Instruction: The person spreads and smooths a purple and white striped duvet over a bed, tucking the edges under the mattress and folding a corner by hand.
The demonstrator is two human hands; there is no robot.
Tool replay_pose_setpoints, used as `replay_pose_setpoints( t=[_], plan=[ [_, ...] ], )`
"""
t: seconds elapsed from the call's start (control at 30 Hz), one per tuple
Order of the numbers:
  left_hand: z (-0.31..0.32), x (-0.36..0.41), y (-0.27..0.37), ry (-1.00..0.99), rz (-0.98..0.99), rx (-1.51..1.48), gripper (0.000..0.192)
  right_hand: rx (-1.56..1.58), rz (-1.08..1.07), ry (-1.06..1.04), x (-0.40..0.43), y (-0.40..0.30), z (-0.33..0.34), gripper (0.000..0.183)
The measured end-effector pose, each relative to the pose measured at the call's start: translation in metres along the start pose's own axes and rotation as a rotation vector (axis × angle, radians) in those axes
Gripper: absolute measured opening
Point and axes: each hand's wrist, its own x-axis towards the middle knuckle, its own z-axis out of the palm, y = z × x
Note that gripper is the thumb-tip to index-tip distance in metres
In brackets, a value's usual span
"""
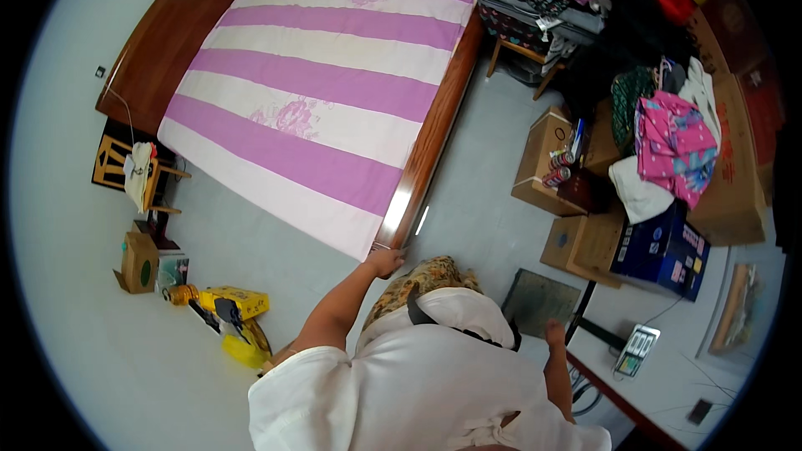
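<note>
My left hand (385,262) is at the near foot corner of the bed, next to the end of the polished wooden bed frame (428,144); whether its fingers grip anything is too small to tell. A sheet with purple and white stripes and a flower print (313,94) lies over the mattress, fairly flat, its near edge along the bed's side. My right hand (554,332) hangs beside my body, near the dark platform of a floor scale (542,302), and its fingers are not clear.
Cardboard boxes (539,163), drink cans (556,176) and a pink garment (673,138) are at the right. Folded clothes (539,9) are piled beyond the bed's foot. A wooden chair (151,185), a yellow box (250,302) and a yellow bag (244,351) stand left.
</note>
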Motion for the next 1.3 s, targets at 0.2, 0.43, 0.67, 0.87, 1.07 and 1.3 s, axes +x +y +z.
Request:
replay_pose_setpoints(
  t=[0.2, 0.43, 0.67, 0.87, 1.07, 1.3],
  plan=[
    [0.007, -0.010, -0.033, 0.101, -0.298, -0.170, 0.043, -0.072, -0.438, 0.109, 0.118, -0.125, -0.056, 0.038],
    [-0.043, 0.031, -0.058, 0.032, -0.408, -0.224, 0.045, 0.004, -0.583, -0.026, 0.226, -0.325, -0.107, 0.034],
    [-0.170, 0.127, -0.024, 0.391, -0.369, -0.364, 0.046, -0.129, -0.668, -0.068, 0.290, -0.444, -0.167, 0.031],
    [-0.222, 0.199, 0.005, 0.460, -0.399, -0.547, 0.047, -0.097, -0.369, -0.395, 0.380, -0.517, -0.217, 0.033],
    [-0.255, 0.257, 0.061, 0.348, -0.589, -0.537, 0.044, -0.373, -0.755, -0.322, 0.541, -0.604, -0.280, 0.036],
    [-0.276, 0.317, 0.092, 0.437, -0.609, -0.787, 0.042, -0.533, -0.985, -0.424, 0.607, -0.838, -0.296, 0.036]
  ],
)
